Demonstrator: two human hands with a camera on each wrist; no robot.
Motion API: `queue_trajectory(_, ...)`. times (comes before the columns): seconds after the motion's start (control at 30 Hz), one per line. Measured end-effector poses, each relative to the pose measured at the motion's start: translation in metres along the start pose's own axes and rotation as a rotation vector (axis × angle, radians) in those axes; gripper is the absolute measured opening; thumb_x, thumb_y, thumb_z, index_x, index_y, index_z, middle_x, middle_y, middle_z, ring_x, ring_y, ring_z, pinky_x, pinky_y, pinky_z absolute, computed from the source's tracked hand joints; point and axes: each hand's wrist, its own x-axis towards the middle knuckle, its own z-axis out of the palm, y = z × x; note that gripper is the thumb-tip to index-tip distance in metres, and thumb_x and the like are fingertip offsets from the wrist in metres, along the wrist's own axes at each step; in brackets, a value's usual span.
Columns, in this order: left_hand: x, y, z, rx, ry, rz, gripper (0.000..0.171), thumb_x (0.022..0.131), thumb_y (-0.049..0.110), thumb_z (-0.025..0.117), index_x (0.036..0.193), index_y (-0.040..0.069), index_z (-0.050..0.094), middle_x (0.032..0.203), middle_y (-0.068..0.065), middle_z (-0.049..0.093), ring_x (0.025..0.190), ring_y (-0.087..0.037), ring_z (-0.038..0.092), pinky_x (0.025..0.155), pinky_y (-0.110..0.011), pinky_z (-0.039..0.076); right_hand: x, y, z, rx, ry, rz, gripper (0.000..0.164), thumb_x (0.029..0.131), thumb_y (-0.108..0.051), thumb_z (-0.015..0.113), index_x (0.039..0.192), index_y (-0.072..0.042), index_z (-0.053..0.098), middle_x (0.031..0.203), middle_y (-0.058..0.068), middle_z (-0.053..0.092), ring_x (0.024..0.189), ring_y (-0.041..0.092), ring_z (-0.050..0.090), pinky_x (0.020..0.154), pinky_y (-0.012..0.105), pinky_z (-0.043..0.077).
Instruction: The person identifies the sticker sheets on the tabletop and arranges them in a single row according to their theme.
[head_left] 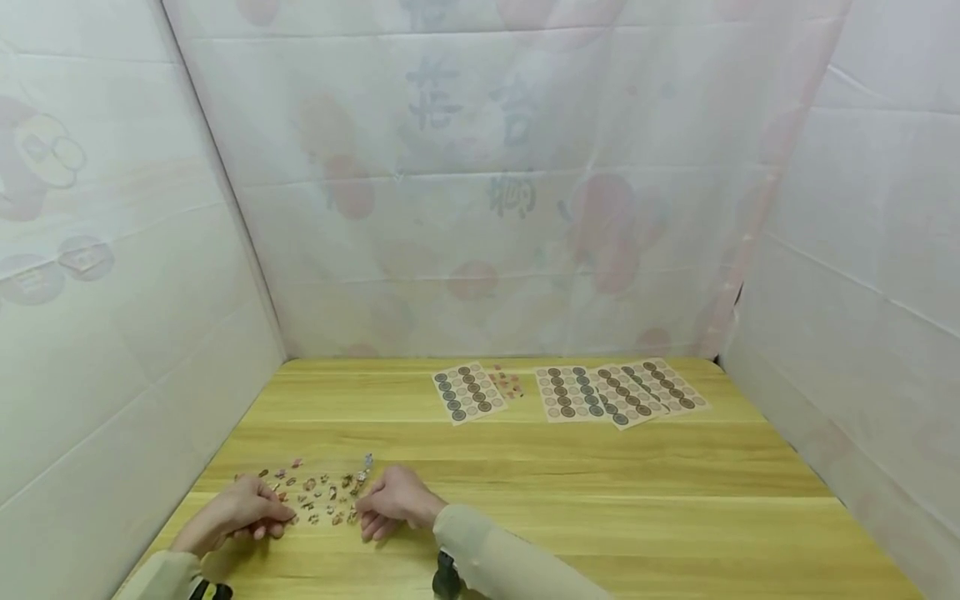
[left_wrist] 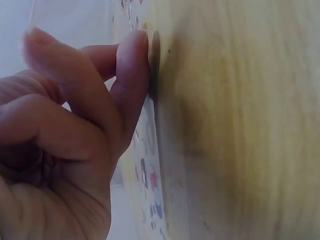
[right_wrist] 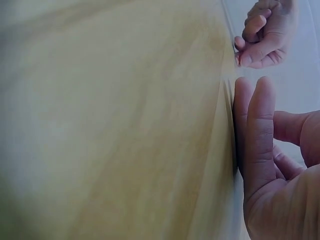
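Observation:
A clear sheet of small colourful stickers (head_left: 321, 492) lies flat at the table's front left, between my two hands. With thumb and index finger, my left hand (head_left: 243, 510) pinches the sheet at its near left edge. In the left wrist view, the fingertips (left_wrist: 135, 42) come together low over the wood, and the printed sheet (left_wrist: 150, 185) stretches away behind them. My right hand (head_left: 396, 502) is at the sheet's right edge, its index fingertip right at the stickers. Two straight fingers (right_wrist: 260, 125) lie along the wood in the right wrist view, hiding the tips of thumb and index.
Toward the back of the wooden table (head_left: 600, 500) lies a paper sheet of printed circles (head_left: 468, 392), beside a small sheet with pink stickers (head_left: 507, 383). Further right, several similar circle sheets (head_left: 570, 392) partly overlap. Printed white cloth walls (head_left: 480, 250) enclose the table's back and sides.

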Motion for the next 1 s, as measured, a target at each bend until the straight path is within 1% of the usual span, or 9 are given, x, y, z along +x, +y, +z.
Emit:
queue_trajectory(0.17, -0.001, 0.001, 0.001, -0.001, 0.005, -0.011, 0.015, 0.086, 0.016, 0.072, 0.083, 0.001, 0.076, 0.059, 0.001, 0.068, 0.043, 0.002, 0.043, 0.041, -0.012, 0.031, 0.001, 0.0, -0.001, -0.007, 0.002, 0.005, 0.022, 0.089, -0.01, 0.07, 0.069, -0.001, 0.072, 0.06, 0.013, 0.069, 0.049, 0.018, 0.068, 0.045, 0.025, 0.055)
queue_trajectory(0.43, 0.0, 0.002, 0.001, 0.015, 0.002, 0.017, 0.016, 0.086, 0.016, 0.073, 0.081, 0.0, 0.075, 0.058, 0.002, 0.067, 0.043, 0.002, 0.043, 0.041, -0.012, 0.03, 0.001, 0.0, -0.003, 0.003, 0.009, 0.014, 0.022, 0.089, -0.01, 0.07, 0.069, 0.0, 0.073, 0.061, 0.014, 0.07, 0.05, 0.019, 0.068, 0.046, 0.025, 0.055)
queue_trajectory(0.67, -0.001, 0.004, 0.001, 0.017, 0.031, -0.019, 0.016, 0.085, 0.016, 0.074, 0.08, 0.002, 0.075, 0.058, 0.001, 0.068, 0.043, 0.001, 0.044, 0.041, -0.012, 0.031, 0.0, -0.002, -0.002, 0.001, 0.02, 0.016, 0.022, 0.087, -0.01, 0.072, 0.069, 0.001, 0.072, 0.06, 0.014, 0.069, 0.05, 0.02, 0.069, 0.046, 0.026, 0.055)
queue_trajectory(0.77, -0.002, 0.004, -0.001, 0.026, 0.033, -0.008, 0.018, 0.087, 0.018, 0.072, 0.08, 0.002, 0.075, 0.059, 0.001, 0.068, 0.043, 0.001, 0.044, 0.041, -0.012, 0.031, -0.001, -0.002, -0.003, -0.003, 0.023, 0.017, 0.023, 0.088, -0.011, 0.071, 0.068, 0.001, 0.072, 0.059, 0.014, 0.069, 0.051, 0.021, 0.069, 0.045, 0.026, 0.055)
queue_trajectory(0.87, -0.002, 0.002, -0.006, 0.0, 0.012, 0.023, 0.023, 0.091, 0.02, 0.068, 0.082, 0.001, 0.074, 0.062, 0.001, 0.068, 0.044, 0.001, 0.045, 0.042, -0.013, 0.032, 0.0, 0.0, -0.004, -0.007, 0.017, 0.016, 0.027, 0.09, -0.014, 0.069, 0.068, 0.001, 0.071, 0.059, 0.013, 0.068, 0.049, 0.019, 0.067, 0.044, 0.026, 0.054)
queue_trajectory(1.0, -0.001, -0.003, -0.011, -0.077, -0.01, 0.035, 0.025, 0.095, 0.022, 0.063, 0.086, 0.0, 0.073, 0.07, 0.0, 0.07, 0.05, 0.0, 0.053, 0.044, -0.013, 0.039, 0.001, 0.002, -0.011, 0.005, 0.001, 0.008, 0.027, 0.091, -0.016, 0.067, 0.072, 0.001, 0.071, 0.06, 0.013, 0.069, 0.047, 0.013, 0.064, 0.046, 0.025, 0.055)
